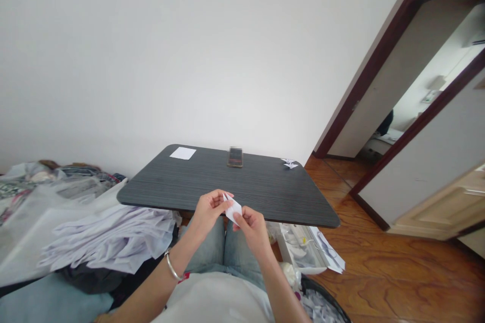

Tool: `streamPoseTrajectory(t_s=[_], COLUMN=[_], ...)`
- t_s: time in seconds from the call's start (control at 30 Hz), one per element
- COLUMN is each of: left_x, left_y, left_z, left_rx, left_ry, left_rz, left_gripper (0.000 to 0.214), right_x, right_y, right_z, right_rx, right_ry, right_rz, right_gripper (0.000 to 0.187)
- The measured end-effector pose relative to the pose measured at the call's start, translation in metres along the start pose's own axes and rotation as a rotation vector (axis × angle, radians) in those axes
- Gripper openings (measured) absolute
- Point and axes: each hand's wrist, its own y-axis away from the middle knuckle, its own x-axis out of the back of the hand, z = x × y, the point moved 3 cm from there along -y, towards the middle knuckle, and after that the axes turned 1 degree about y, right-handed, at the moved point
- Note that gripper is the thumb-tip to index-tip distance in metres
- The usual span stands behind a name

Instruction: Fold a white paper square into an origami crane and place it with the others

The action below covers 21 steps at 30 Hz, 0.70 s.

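Note:
A small piece of folded white paper [233,209] is held up between my two hands, just over the near edge of the dark table. My left hand [210,207] pinches its upper left part between thumb and fingers. With thumb and fingers closed, my right hand [250,224] grips the lower right corner. The paper has several layers and a pointed flap at its top left. Folded white paper cranes [290,164] sit at the table's far right corner. Toward the far left lies a flat white sheet of paper [183,153].
A phone-like dark device [235,157] stands at the back of the table [159,181]. Piled white cloth [113,237] lies at the left. Below the table on the right are a white box [303,250] and a bin with paper scraps [320,308]. A doorway opens at right.

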Motion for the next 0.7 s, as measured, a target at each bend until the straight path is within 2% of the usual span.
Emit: streamPoseTrajectory(t_s=[0.2,0.37,0.53,0.7], left_x=[0.0018,0.005,0.0088,0.0081], left_y=[-0.0009,-0.0022,-0.0055,-0.0044], left_z=[0.0023,0.0003,-0.0052,-0.0003], left_rx=[0.02,0.014,0.066,0.073], left_ry=[0.02,0.021,0.031,0.075], left_rz=[0.008,0.039,0.073,0.016], left_gripper=[0.017,0.02,0.025,0.026], right_x=[0.0005,0.0014,0.0032,0.0036], right_y=[-0.0009,-0.0027,-0.0027,-0.0026], right_z=[0.0013,0.0017,0.0055,0.0064], right_rx=[-0.011,-0.008,-0.01,-0.023], right_ry=[0.008,0.047,0.055,-0.02], right_rz=[0.0,-0.006,0.006,0.017], right_gripper=[0.032,0.032,0.032,0.032])
